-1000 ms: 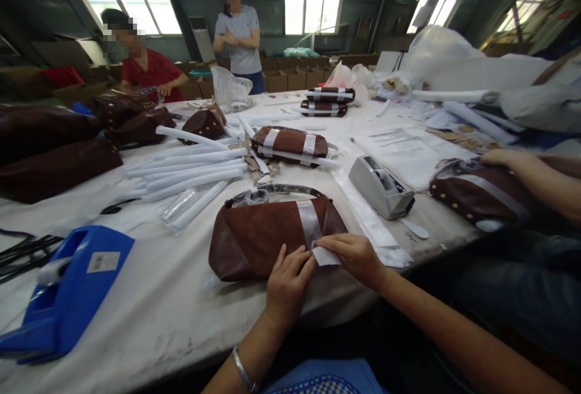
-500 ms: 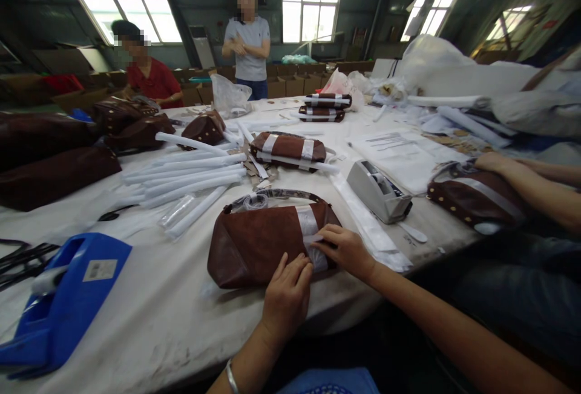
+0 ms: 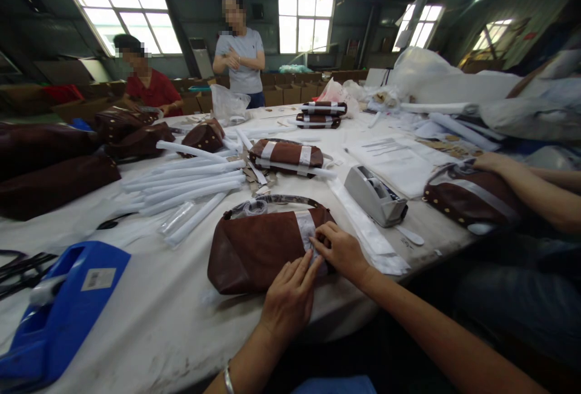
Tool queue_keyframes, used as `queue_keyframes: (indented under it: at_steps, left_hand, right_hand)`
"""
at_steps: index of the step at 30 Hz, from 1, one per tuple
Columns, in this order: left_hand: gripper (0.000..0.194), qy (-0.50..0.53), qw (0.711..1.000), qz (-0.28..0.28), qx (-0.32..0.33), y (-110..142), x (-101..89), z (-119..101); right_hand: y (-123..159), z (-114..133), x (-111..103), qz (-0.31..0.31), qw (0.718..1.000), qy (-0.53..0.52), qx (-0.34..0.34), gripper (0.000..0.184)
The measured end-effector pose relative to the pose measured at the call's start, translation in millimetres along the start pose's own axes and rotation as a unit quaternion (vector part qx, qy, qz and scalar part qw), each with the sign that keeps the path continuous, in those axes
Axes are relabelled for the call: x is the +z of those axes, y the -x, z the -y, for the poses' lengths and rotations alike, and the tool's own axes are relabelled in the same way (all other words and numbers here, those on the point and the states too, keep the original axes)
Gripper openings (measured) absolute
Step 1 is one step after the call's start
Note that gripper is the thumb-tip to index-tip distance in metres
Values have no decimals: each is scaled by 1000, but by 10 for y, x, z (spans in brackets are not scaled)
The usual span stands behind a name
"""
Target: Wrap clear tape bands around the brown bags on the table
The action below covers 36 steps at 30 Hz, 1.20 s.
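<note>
A brown leather bag point(image 3: 254, 249) lies on the white table point(image 3: 149, 315) in front of me, with a wrapped handle along its top edge. A white paper band point(image 3: 306, 227) runs round its right part. My left hand point(image 3: 290, 297) lies on the bag's near edge, fingers stretched out flat against the band. My right hand point(image 3: 340, 252) presses on the band from the right, fingers curled down on it.
A blue tape dispenser point(image 3: 59, 309) sits at the near left, a grey one point(image 3: 374, 194) to the right. White paper rolls point(image 3: 190, 179) and more banded brown bags point(image 3: 285, 155) lie farther back. A co-worker's arm point(image 3: 535, 194) rests on another bag at right. Two people are at the far side.
The loose end of the paper band has been folded up against the bag. Both my hands have moved up onto the band and now press it flat.
</note>
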<state>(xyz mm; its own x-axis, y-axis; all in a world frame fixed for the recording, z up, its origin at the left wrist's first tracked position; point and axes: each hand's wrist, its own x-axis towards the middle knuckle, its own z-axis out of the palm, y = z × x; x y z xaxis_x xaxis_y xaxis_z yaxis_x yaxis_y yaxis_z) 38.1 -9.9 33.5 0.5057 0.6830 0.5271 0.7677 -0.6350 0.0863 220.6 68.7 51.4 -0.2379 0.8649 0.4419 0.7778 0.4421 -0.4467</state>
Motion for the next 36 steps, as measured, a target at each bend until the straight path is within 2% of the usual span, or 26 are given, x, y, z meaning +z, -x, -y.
queue_keyframes:
  at_steps: [5,8,11,14,16,18,19,21,27,32,36]
  left_hand:
    - [59,3,1000,4,-31,-48,28,-62]
    - [60,-1,999,2,-40,-49,39,-87]
    - [61,0,999,0,-42,-41,45,-96]
    - [61,3,999,-12,-41,-31,60,-97]
    - [60,3,999,-27,-38,-25,78,-95]
    - [60,-1,999,-41,-33,-21,94,-93]
    - [60,-4,998,-47,-32,-20,100,-91]
    - [60,-8,998,-56,-29,-20,104,-87]
    - [59,-22,998,-60,-16,-18,102,-72]
    - [59,-38,999,-28,-28,2,109,-78]
    - [59,-45,999,-17,-24,8,111,-70]
  right_hand:
    - [-146,11,-1,-6,999,-18,30,17]
    - [-151,-85,-108,-25,999,-13,20,16]
    - [-118,-417,-410,-63,997,21,34,22]
    - [-134,-933,-859,-120,988,69,69,30]
    - [-182,-1269,-1141,-147,976,59,148,32]
    - [-246,-1535,-1331,-142,954,16,263,27]
    - [-279,-1636,-1381,-130,941,-11,313,25]
    - [-343,-1771,-1401,-105,922,-59,367,27]
    - [-514,-1835,-1246,-75,884,-221,405,32]
    - [-536,-1730,-1318,-155,858,-325,366,33]
    - [-365,-1598,-1464,-216,841,-384,315,33]
